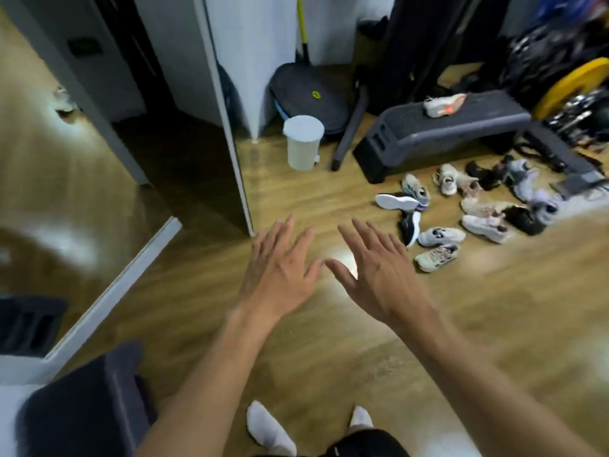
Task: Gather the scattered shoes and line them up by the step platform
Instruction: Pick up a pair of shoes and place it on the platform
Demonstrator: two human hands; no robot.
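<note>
Several shoes lie scattered on the wooden floor at the right, among them a black and white shoe (pixel 409 225) on its side, a white sneaker (pixel 441 235), a beige sneaker (pixel 435 256) and a grey shoe (pixel 545 211). Behind them stands the dark grey step platform (pixel 441 127) with one white and orange shoe (pixel 444 104) on top. My left hand (pixel 280 272) and my right hand (pixel 379 275) are held out flat in mid-frame, fingers spread, holding nothing, well short of the shoes.
A white bin (pixel 302 142) stands left of the platform, next to a dark round bag (pixel 306 94). A large mirror (pixel 115 143) leans at the left. A yellow weight plate (pixel 573 84) and gym gear crowd the far right. A dark cushion (pixel 82 400) sits lower left.
</note>
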